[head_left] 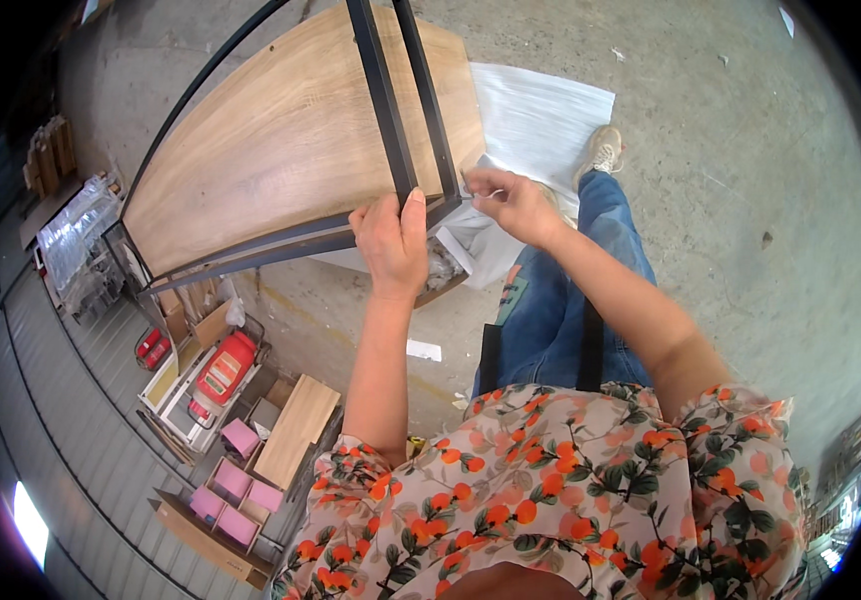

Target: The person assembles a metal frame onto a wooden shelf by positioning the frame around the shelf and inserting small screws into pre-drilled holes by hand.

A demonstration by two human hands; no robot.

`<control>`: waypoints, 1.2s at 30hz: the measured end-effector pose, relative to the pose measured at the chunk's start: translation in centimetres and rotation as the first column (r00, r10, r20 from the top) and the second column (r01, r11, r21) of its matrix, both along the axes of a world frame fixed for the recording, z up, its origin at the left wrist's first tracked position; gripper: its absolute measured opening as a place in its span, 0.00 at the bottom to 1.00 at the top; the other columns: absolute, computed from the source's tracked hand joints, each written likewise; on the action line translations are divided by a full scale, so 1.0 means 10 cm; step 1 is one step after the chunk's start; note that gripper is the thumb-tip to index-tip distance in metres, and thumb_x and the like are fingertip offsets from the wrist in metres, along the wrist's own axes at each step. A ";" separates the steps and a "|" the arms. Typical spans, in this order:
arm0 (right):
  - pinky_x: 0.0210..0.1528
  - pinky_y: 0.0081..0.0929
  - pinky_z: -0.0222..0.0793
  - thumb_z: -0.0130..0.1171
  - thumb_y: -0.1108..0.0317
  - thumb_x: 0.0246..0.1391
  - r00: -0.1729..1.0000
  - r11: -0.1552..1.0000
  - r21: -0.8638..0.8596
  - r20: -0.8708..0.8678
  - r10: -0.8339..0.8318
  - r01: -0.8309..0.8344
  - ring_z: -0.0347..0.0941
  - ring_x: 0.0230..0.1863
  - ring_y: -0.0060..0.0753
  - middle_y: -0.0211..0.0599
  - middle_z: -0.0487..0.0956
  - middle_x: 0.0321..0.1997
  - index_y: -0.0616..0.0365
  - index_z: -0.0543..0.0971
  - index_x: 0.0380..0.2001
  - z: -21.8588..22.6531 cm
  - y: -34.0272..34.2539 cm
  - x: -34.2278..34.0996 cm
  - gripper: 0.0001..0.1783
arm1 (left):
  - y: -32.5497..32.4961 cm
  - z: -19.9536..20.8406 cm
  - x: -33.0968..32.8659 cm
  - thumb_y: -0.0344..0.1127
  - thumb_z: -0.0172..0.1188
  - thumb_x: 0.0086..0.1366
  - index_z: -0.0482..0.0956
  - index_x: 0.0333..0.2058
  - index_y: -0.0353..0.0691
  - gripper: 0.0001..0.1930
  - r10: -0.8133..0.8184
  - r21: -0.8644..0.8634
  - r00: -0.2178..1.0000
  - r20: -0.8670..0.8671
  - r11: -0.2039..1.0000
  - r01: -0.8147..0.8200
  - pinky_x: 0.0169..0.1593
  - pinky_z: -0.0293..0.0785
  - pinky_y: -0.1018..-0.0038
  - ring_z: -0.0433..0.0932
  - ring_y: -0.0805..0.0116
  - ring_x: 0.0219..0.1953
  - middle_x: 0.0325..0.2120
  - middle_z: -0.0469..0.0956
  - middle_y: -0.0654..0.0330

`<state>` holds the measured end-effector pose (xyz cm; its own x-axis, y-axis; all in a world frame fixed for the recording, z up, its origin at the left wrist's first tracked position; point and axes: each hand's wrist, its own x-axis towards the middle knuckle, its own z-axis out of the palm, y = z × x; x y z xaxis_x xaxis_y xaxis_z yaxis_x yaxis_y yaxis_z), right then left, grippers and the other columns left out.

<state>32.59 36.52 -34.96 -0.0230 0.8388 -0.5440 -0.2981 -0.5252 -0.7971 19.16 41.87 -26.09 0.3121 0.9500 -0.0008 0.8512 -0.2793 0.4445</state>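
Left hand [391,243] clamped around black metal frame [391,120] at near corner of wooden board [291,140], thumb up along the bar, fingers wrapped over the crossing rail. Right hand [513,203] just beside it on the right, fingers pinched on something small at the frame's corner; too small to tell what, maybe a slim tool or screw. Both hands close together, almost touching at the frame joint.

Board curved, light wood grain, tilted up off the concrete floor [731,180], framed by thin black bars along its edges; two parallel bars running from the corner up toward top edge of picture. White plastic sheet [541,120] spread on floor under and behind the board's right edge, bunched white wrap hanging below the held corner. Blue jeans leg [561,300] and beige shoe [603,152] stretched out past the sheet's right edge. Orange-flowered shirt [551,490] filling bottom of view.

Off to lower left, well apart from the hands: red tool [224,368] lying in an open box, loose wooden plank [296,430] beside it, cardboard tray with pink boxes [236,495] near it. Clear plastic bags [81,235] at far left edge by grey ribbed flooring.
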 end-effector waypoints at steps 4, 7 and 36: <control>0.41 0.27 0.62 0.54 0.73 0.37 0.869 0.826 0.485 0.495 0.012 -0.288 0.66 0.38 0.40 0.38 0.70 0.38 0.53 0.76 0.30 -0.14 -0.26 -0.05 0.11 | -0.02 -0.01 -0.01 0.37 0.49 0.53 0.61 0.12 0.38 0.15 0.018 -0.021 0.999 -0.030 1.000 -0.018 0.33 0.55 0.69 0.61 0.57 0.18 0.10 0.63 0.55; 0.44 0.31 0.60 0.53 0.73 0.37 0.858 0.847 0.365 0.480 0.185 -0.387 0.62 0.44 0.44 0.42 0.68 0.42 0.56 0.76 0.28 -0.26 -0.39 -0.04 0.10 | -0.03 -0.04 -0.03 0.38 0.49 0.53 0.61 0.12 0.38 0.15 0.003 -0.003 0.999 -0.034 1.000 -0.004 0.33 0.55 0.69 0.61 0.57 0.18 0.10 0.63 0.55; 0.49 0.31 0.57 0.40 0.77 0.43 0.956 0.925 0.255 0.163 0.245 -0.281 0.60 0.48 0.48 0.54 0.64 0.46 0.55 0.64 0.46 -0.06 -0.17 0.05 0.22 | -0.09 -0.04 0.02 0.38 0.48 0.53 0.62 0.12 0.38 0.15 0.039 -0.042 0.999 -0.008 0.998 -0.040 0.32 0.56 0.69 0.60 0.58 0.18 0.10 0.62 0.56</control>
